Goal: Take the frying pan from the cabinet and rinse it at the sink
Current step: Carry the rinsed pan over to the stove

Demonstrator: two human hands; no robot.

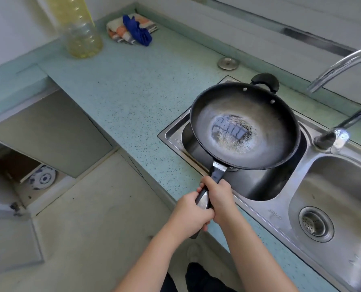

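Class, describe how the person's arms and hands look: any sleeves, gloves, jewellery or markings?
Both forearms are bare, no sleeves in view. The left hand and right hand show no gloves, rings, watch or markings.

- Centre right: frying pan (245, 125) hangs over the left basin (257, 186) and covers most of it.
- Upper right: faucet (339, 64) arches in, its mouth above and right of the pan rim, apart from it.
- Lower right: right basin (354, 186) open from above.
- Centre: open countertop (133, 91) between oil bottle (82, 36), cloths (131, 28) and sink.
- Left: cabinet door (49, 133) stands open.
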